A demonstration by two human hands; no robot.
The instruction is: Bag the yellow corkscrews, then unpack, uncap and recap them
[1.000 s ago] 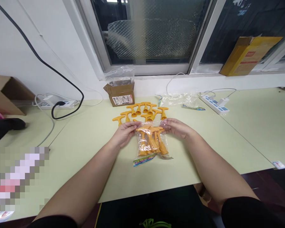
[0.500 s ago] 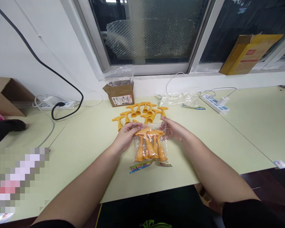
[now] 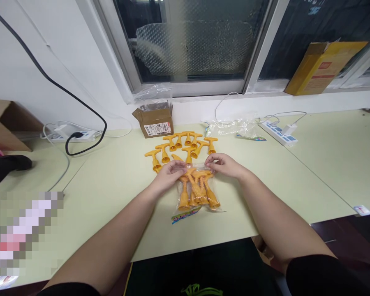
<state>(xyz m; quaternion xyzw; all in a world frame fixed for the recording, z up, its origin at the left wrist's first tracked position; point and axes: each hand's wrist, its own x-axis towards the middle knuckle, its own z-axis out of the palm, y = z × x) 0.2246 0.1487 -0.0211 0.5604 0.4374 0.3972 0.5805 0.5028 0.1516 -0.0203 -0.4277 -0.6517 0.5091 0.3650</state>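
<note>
A clear plastic bag (image 3: 200,190) with several orange-yellow T-handled plastic pieces inside lies on the table in front of me. Its top edge faces away from me, and a colourful printed strip shows at its near end. My left hand (image 3: 170,176) grips the bag's upper left corner, fingers closed. At the upper right corner my right hand (image 3: 223,164) pinches the film between thumb and fingers. Beyond the hands, several loose T-handled yellow pieces (image 3: 188,155) stand or lie in a cluster. My left hand partly covers one of them.
Behind the cluster sits a small open cardboard box (image 3: 156,121) with plastic film. Flat clear bags (image 3: 231,129) lie right of it, beside a white power strip (image 3: 279,133). A black cable (image 3: 89,110) loops down at left. A yellow carton (image 3: 322,68) leans on the window.
My right hand has shifted from the bag's side to a pinch at its top right corner. The pieces inside have moved slightly, and the bag's lower right end has folded under.
</note>
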